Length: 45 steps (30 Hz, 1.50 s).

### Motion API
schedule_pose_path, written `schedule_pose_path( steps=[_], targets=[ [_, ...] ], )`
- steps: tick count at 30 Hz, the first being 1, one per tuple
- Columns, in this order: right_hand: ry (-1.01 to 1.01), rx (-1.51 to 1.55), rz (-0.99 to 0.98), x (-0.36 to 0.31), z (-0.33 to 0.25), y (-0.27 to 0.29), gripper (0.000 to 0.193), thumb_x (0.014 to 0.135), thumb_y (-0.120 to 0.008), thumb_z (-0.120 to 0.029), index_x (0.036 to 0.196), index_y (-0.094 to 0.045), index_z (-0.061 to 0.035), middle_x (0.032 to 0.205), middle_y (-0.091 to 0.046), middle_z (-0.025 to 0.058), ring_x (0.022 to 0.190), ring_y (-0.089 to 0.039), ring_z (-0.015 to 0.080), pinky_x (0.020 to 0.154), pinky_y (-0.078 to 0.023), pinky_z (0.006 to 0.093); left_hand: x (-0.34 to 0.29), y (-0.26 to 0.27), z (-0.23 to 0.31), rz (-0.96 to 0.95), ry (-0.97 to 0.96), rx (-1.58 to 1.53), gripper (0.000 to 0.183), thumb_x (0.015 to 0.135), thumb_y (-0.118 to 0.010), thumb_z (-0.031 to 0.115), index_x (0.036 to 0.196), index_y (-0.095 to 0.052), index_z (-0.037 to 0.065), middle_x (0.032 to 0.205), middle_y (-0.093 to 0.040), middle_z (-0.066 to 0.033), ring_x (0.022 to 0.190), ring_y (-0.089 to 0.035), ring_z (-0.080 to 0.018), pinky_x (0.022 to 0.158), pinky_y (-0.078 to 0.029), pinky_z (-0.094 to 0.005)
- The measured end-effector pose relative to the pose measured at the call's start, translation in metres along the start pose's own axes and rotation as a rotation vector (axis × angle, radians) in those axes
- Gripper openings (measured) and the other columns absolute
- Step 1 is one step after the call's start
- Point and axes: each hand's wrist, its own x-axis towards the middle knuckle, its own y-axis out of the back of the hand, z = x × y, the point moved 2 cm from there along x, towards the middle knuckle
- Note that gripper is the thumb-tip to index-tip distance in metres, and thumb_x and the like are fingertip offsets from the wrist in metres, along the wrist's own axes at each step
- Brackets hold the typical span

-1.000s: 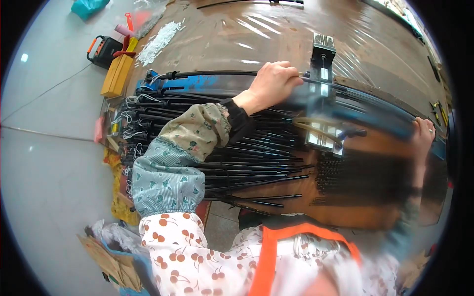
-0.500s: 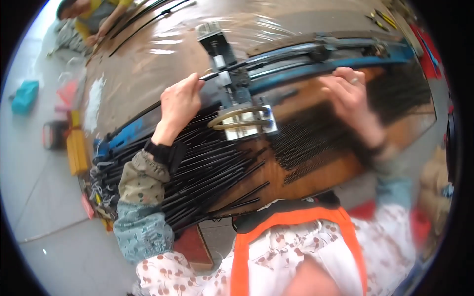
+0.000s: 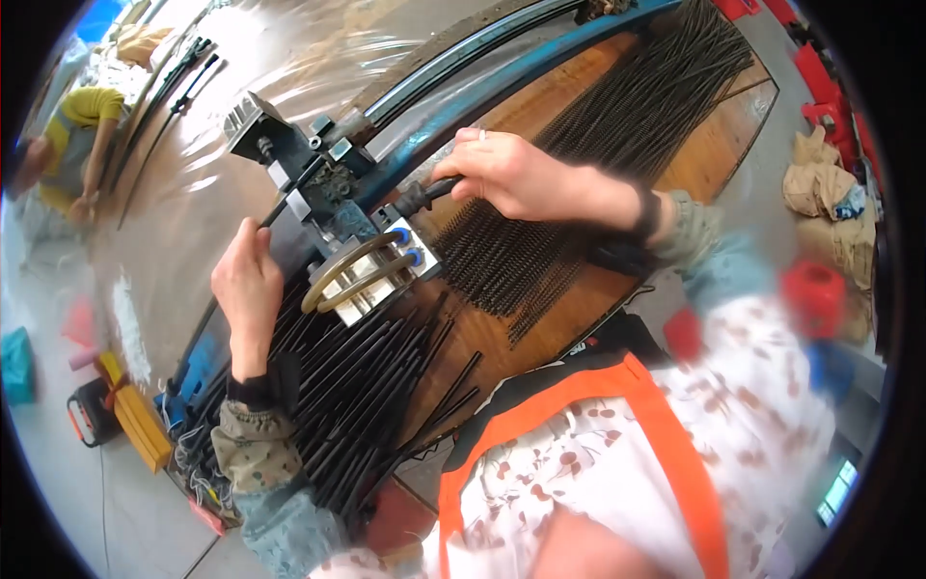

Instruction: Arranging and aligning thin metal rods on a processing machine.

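Note:
My left hand [image 3: 248,289] is closed around the end of a thin black tube [image 3: 277,210], which runs into a clamping fixture [image 3: 333,183] on a blue rail. My right hand [image 3: 511,174] wraps round a short black handle [image 3: 441,188] at the fixture's right side. Toward me, the fixture carries a shiny metal block [image 3: 371,289] with blue fittings and looped tan hoses [image 3: 333,275]. A pile of black tubes [image 3: 357,396] lies below my left hand. Long thin coiled springs [image 3: 502,256] lie in a bundle under and beyond my right forearm.
The blue rail [image 3: 521,68] stretches to the far right across a wooden table [image 3: 719,135] partly covered with clear plastic. A person in yellow [image 3: 82,135] works at far left near several black rods [image 3: 178,101]. A yellow box [image 3: 143,429] and black-orange case [image 3: 92,413] stand on the floor.
My view has turned toward the right. My right hand has come left from above the springs to the fixture and taken hold of the black handle. My left hand stays on the tube.

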Motion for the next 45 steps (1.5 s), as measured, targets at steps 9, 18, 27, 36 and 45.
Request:
schedule_pose_path(
  steps=[9,18,27,36,45],
  targets=[
    [0.053,-0.255,-0.390,-0.025,-0.020,0.005,0.045,0.064,-0.085,-0.034,0.091,-0.061,-0.0077,0.084,-0.055,0.0071,0.089,-0.054,0.0278,0.077,-0.045,0.0388,0.010,-0.001,-0.052,0.310,-0.417,0.289,0.005,0.094,-0.060,0.017,0.094,-0.059,0.012,0.082,-0.064,-0.0069,0.069,-0.063,-0.0286,0.057,-0.048,-0.0398],
    [0.119,-0.187,-0.480,-0.021,-0.027,-0.003,0.028,0.068,-0.080,-0.019,0.077,-0.055,-0.0100,0.077,-0.052,0.0074,0.079,-0.054,0.0286,0.070,-0.043,0.0402,-0.087,0.028,-0.031,0.041,-0.170,0.172,0.023,0.082,-0.074,0.033,0.087,-0.060,0.015,0.081,-0.059,-0.0034,0.080,-0.056,-0.0251,0.072,-0.035,-0.0420],
    [-0.194,-0.026,-0.594,-0.011,-0.051,-0.039,0.020,0.086,-0.070,-0.026,0.092,-0.068,-0.0066,0.071,-0.062,0.0176,0.068,-0.063,0.0366,0.062,-0.051,0.0446,-0.146,0.023,0.022,-0.255,-0.007,0.117,0.022,0.085,-0.072,0.023,0.089,-0.057,0.007,0.085,-0.055,-0.0069,0.084,-0.055,-0.0282,0.071,-0.044,-0.0401],
    [-0.334,0.217,-0.041,-0.046,-0.055,-0.035,0.019,0.079,-0.079,-0.018,0.085,-0.072,-0.0011,0.071,-0.065,0.0095,0.066,-0.060,0.0240,0.062,-0.048,0.0336,-0.130,0.041,0.071,-0.210,-0.157,-0.100,0.015,0.085,-0.071,0.007,0.098,-0.064,0.005,0.070,-0.050,-0.0083,0.064,-0.054,-0.0259,0.055,-0.045,-0.0369],
    [0.041,-0.135,0.241,-0.059,-0.058,-0.021,0.022,0.075,-0.082,-0.022,0.094,-0.076,-0.0128,0.069,-0.057,-0.0030,0.067,-0.051,0.0172,0.063,-0.042,0.0320,-0.122,0.055,0.093,-0.225,-0.236,-0.011,0.030,0.085,-0.070,0.007,0.115,-0.066,0.004,0.070,-0.047,-0.0081,0.063,-0.052,-0.0241,0.055,-0.045,-0.0353]
  ],
)
